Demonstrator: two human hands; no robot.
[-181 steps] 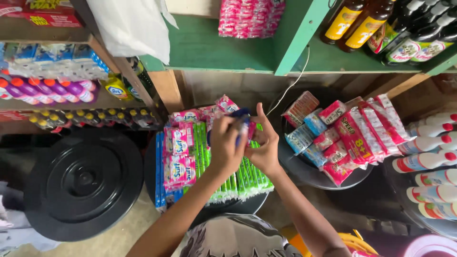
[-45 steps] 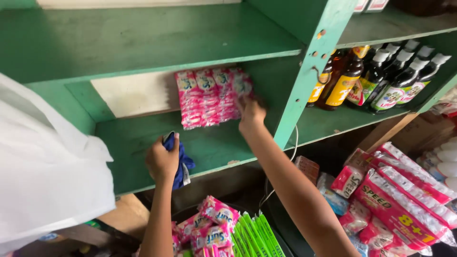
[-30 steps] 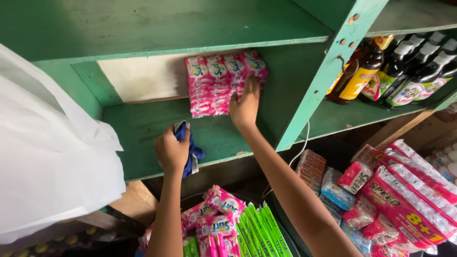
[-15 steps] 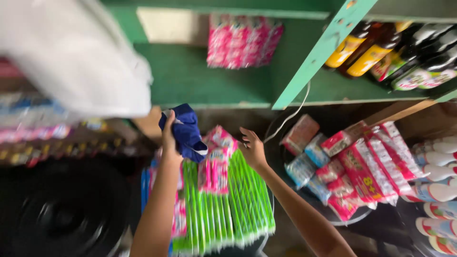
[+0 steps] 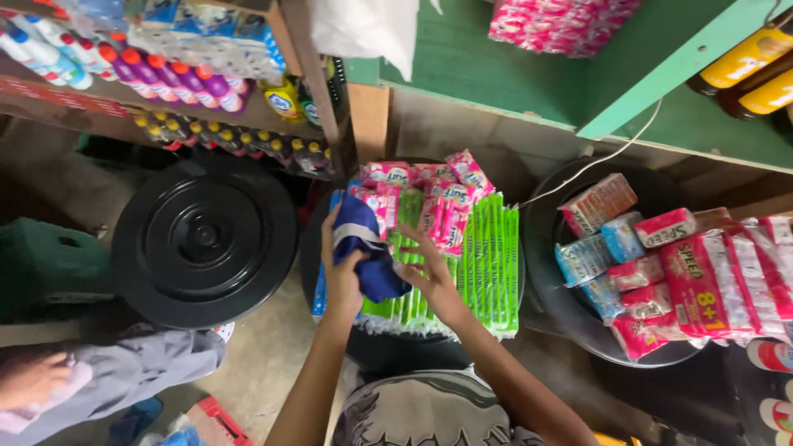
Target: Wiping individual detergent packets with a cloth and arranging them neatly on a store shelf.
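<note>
Seen from above in a crowded shop, a person's left hand has its grip closed around a crumpled dark blue cloth, holding it just above a stack of long bright green sachet strips. The right hand is spread open beside it, fingers splayed and holding nothing, its palm touching the cloth's lower edge and hovering over the same green strips.

The strips lie on a round black tub lid together with a pile of pink sachet packs at the far side. To the left sits a second, bare round black plastic lid. To the right, a dark round tray carries small wrapped soap bars and pink-and-red detergent packets.

Above, a green wooden shelf bears another bundle of pink sachets, with amber bottles at its right end. A wooden rack at upper left holds rows of purple-capped white bottles. A white cable hangs down from the green shelf.
</note>
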